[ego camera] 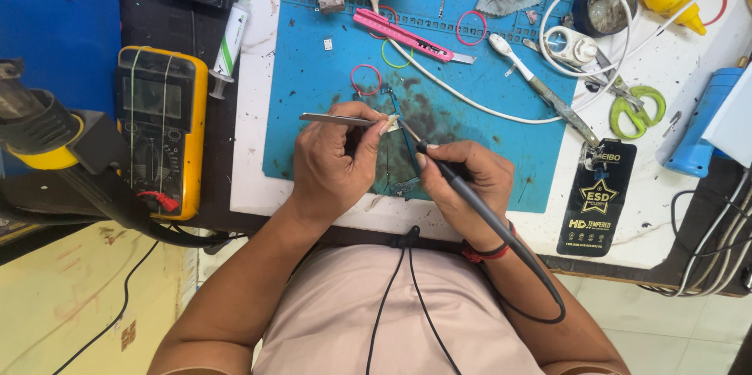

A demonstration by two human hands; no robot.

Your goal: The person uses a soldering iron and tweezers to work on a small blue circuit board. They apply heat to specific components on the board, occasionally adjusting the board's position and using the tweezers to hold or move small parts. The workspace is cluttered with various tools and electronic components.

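Board: a small circuit board [398,179] lies on my blue mat [313,108], between my two hands and partly hidden by them.
Left hand: my left hand [333,167] is closed on tweezers [338,119], whose tips press a small pale piece onto the board's upper end.
Right hand: my right hand [466,187] is wrapped round a black soldering iron [470,202] like a pen, its tip touching the spot by the tweezer tips.
Cord: the iron's cable [540,297] loops back past my right wrist.
Mat: a red rubber band [365,79] sits just above the board, a pink cutter [403,34] farther up.
Left side: a yellow multimeter [160,128] rests off the mat.
Right side: green scissors [638,108] and a black packet [597,199] lie on the white bench.
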